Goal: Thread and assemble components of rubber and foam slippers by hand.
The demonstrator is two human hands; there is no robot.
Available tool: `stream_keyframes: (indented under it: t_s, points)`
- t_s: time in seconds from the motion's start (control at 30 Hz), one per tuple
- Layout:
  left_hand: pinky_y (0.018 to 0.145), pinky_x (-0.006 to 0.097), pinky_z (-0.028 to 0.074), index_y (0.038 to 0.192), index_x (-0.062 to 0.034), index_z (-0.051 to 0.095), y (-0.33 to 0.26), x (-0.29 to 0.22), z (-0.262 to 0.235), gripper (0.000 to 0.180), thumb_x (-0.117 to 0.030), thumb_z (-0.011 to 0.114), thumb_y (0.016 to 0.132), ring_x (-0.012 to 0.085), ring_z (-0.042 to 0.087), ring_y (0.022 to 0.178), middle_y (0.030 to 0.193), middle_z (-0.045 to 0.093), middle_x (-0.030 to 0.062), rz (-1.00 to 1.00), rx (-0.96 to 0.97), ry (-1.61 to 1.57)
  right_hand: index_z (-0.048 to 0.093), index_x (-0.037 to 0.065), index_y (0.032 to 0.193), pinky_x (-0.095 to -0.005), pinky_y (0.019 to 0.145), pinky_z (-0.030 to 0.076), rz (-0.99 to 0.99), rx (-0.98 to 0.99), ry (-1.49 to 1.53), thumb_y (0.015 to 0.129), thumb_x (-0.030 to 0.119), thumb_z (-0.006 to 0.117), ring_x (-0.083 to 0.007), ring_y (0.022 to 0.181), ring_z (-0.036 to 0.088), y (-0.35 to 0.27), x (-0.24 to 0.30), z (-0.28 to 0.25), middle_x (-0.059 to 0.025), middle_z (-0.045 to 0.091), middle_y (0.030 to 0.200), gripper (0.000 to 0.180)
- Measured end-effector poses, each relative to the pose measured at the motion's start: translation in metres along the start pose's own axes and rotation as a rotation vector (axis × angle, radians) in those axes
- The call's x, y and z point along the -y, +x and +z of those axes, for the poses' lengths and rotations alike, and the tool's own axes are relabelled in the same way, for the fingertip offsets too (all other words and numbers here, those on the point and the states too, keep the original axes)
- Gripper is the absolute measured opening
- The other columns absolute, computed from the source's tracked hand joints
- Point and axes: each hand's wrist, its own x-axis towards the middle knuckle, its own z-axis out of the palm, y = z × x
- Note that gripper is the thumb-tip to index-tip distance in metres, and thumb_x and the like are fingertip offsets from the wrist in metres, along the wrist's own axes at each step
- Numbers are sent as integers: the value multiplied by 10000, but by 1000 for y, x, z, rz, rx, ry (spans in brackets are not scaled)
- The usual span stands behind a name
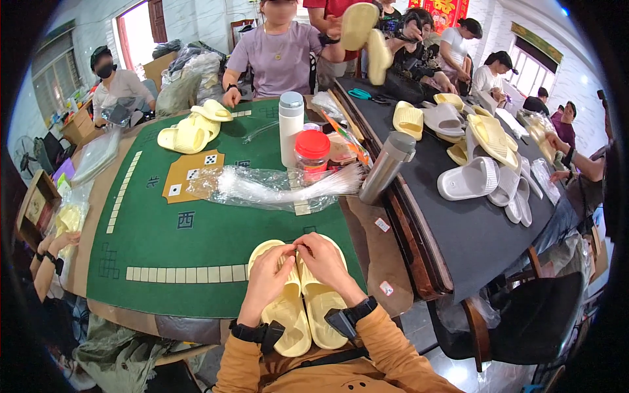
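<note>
Two pale yellow slippers [296, 313] lie side by side, soles down, at the near edge of the green game table [164, 242]. My left hand [265, 281] rests on the strap of the left slipper. My right hand [324, 261] presses on the strap of the right slipper [325, 314]. The fingertips of both hands meet between the two straps, pinching something too small to make out. Both wrists wear black bands over orange sleeves.
A clear bag of thin white plastic ties [275, 187] lies mid-table, with a white bottle [290, 124], a red-lidded jar [312, 152] and a steel flask [388, 167] behind. More yellow slippers [190, 131] sit far left. A dark table [458, 216] to the right holds grey and yellow slippers; several people sit around.
</note>
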Motion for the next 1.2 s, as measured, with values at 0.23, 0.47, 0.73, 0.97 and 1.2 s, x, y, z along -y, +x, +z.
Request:
stream_keyframes:
  t_s: [0.23,0.47,0.73,0.97,1.2]
  points:
    - [892,341,506,1178,37,640,1,-7,-1,269,-78,611,936,254,664,1017,1098,692,165,-4,-1,8,667,17,1005,-405,738,496,2,21,8,925,100,581,-327,840,623,1,-2,-1,-147,633,912,144]
    - [889,337,503,1179,34,640,-2,0,-1,268,-73,604,937,252,660,1012,1093,687,161,0,5,3,654,21,1052,-377,790,520,59,117,166,946,134,588,-292,904,643,9,-10,-7,-146,631,1013,169]
    - [886,350,504,1177,19,645,-2,-9,-4,274,-87,610,927,276,660,1010,1086,690,161,1,-5,25,651,15,1078,-375,833,511,47,203,66,957,172,579,-297,958,634,10,-5,-12,-149,641,1039,211]
    - [884,349,505,1171,25,644,1,0,1,268,-85,603,930,268,670,1000,1073,694,157,7,1,4,639,1,1109,-347,846,522,118,194,181,955,134,594,-227,937,642,14,-14,-11,-127,621,1090,209]
    - [824,388,514,1132,-7,656,-3,3,1,252,-105,630,901,312,668,948,1030,699,148,30,-45,-4,603,6,1200,-318,817,533,55,176,165,953,124,597,-195,898,654,11,-15,-9,-131,618,1126,274]
